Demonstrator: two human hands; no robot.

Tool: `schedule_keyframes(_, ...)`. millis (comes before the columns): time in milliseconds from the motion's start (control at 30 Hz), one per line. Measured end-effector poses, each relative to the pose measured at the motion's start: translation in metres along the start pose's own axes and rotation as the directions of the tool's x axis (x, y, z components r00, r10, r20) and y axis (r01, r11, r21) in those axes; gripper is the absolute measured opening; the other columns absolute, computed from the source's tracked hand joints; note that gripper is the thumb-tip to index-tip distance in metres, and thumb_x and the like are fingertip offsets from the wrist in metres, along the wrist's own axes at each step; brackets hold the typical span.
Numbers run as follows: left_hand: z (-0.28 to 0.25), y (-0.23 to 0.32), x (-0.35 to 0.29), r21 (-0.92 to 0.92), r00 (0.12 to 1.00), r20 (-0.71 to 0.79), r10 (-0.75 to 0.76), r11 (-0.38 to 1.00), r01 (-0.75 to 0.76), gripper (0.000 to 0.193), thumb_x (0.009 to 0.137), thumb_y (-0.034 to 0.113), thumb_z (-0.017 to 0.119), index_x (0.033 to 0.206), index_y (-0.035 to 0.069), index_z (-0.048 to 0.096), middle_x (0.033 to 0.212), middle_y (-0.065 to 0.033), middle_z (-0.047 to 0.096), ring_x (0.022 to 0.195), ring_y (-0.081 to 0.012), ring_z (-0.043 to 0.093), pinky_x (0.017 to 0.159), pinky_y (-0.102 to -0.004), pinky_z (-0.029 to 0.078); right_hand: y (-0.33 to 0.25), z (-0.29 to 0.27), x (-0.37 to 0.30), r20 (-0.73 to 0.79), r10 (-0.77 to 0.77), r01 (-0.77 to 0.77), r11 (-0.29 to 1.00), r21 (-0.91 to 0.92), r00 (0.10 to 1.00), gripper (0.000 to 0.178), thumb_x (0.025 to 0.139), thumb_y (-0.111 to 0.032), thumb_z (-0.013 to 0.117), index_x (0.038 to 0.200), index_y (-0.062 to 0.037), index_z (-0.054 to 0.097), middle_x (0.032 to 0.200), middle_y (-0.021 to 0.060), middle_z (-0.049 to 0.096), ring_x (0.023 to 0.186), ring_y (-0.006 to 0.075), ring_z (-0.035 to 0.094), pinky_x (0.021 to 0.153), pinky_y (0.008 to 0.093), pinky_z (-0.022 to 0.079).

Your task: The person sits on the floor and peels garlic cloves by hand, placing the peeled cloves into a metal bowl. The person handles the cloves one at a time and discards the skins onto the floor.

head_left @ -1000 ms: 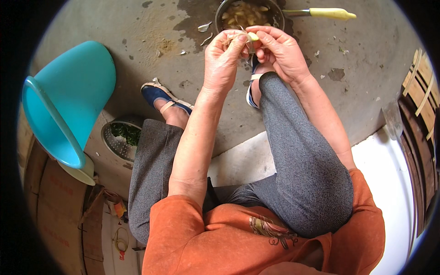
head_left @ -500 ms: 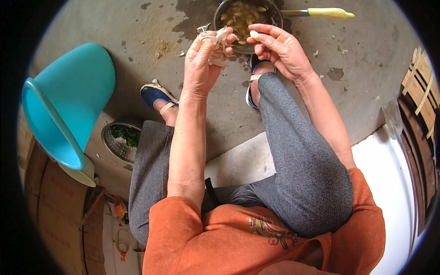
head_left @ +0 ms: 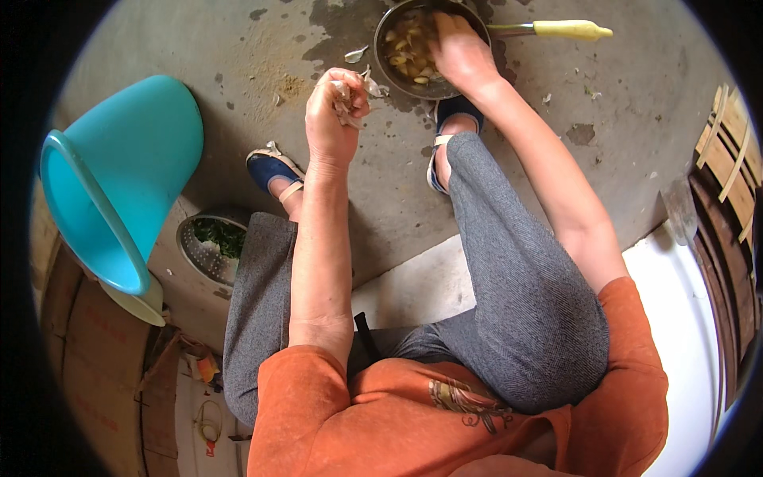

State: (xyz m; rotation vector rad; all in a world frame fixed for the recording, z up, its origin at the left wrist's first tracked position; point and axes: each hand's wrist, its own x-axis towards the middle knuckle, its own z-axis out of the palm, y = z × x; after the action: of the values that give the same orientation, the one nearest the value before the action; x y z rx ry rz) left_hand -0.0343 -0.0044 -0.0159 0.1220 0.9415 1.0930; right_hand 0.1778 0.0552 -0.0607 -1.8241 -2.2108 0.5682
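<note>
The bare right hand (head_left: 462, 57) is down inside the round dark metal pan (head_left: 377, 48), fingers bent over its right half; the wrist crosses the near right part of the rim; whether those fingertips are pinched together or spread I cannot tell, and nor can I see whether they grip anything; the small pale cream peeled cloves (head_left: 409, 52) lie in brownish liquid just to the left of the fingers, most of them bunched toward the left and near side of the pan; over to the left, well clear of the rim, the bare left hand (head_left: 330, 123) is up with its fingers curled in, closed on a clump of thin whitish papery skins (head_left: 346, 107); shreds poke out between the fingers and hang toward the pan; a loose pale curved skin flake (head_left: 356, 56) lies on the grey concrete floor (head_left: 381, 191), between that hand and the pan; out to the right, a pale yellow handle (head_left: 572, 30) with a metal neck points away from the pan's rim; far left, there's the tall turquoise plastic bucket (head_left: 155, 135), and near it a grey perforated metal colander (head_left: 203, 258) with dark green leaves (head_left: 221, 235) inside, close by the left knee.
</note>
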Motion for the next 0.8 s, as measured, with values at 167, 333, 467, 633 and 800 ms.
schedule_keyframes(167,0.012,-0.002,-0.002,0.084,0.999,-0.018,-0.038,0.996,0.04,0.011,0.081,0.01,0.045,0.082,0.004,0.054,0.073,-0.0025,0.048,0.06,-0.0095,0.039,0.052,-0.0224,0.031,-0.007,0.021,0.012,0.281,0.049,-0.018,0.993,-0.113,0.959,0.041,0.078,-0.014,0.061,0.118,-0.0075,0.055,0.105,0.0181,0.061,0.094,0.0365,0.061,0.079,0.0415,0.051)
schedule_keyframes(333,0.009,0.0,-0.001,0.145,0.999,0.006,-0.036,0.989,0.035,0.015,0.087,0.015,0.045,0.089,0.004,0.055,0.079,-0.0018,0.051,0.064,-0.0084,0.042,0.053,-0.0211,0.033,0.012,0.006,0.014,0.68,0.16,-0.627,0.578,0.523,0.715,0.048,0.081,-0.021,0.067,0.122,-0.0017,0.052,0.1,0.015,0.067,0.094,0.0241,0.065,0.077,0.0308,0.054)
schedule_keyframes(467,0.017,-0.004,0.005,0.161,0.999,0.01,-0.033,0.987,0.031,0.017,0.089,0.009,0.046,0.098,0.003,0.059,0.084,-0.0036,0.058,0.066,-0.0076,0.047,0.054,-0.0202,0.036,0.02,-0.012,-0.006,0.743,-0.051,-0.725,-0.273,0.632,0.668,0.039,0.094,-0.024,0.052,0.122,0.0027,0.05,0.113,0.0173,0.061,0.104,0.0286,0.061,0.086,0.0361,0.053)
schedule_keyframes(633,0.029,-0.014,0.012,0.382,0.999,0.036,0.02,0.924,-0.032,0.02,0.091,0.006,0.051,0.109,0.002,0.06,0.088,-0.0035,0.063,0.065,-0.0048,0.048,0.056,-0.0179,0.038,0.024,-0.02,-0.016,0.662,-0.306,-0.686,-0.579,0.441,0.684,0.052,0.099,-0.039,0.034,0.131,0.0024,0.041,0.131,0.0228,0.047,0.117,0.0357,0.052,0.095,0.0422,0.048)
schedule_keyframes(800,0.045,-0.034,0.025,0.55,0.953,0.15,0.263,0.779,-0.301,0.014,0.087,0.006,0.061,0.101,0.001,0.062,0.089,-0.0018,0.064,0.074,-0.0074,0.06,0.064,-0.0233,0.051,0.012,-0.032,-0.016,0.687,-0.252,-0.689,-0.539,0.484,0.681,0.055,0.099,-0.043,0.034,0.129,0.0019,0.044,0.125,0.0194,0.052,0.113,0.0315,0.055,0.094,0.0424,0.049)
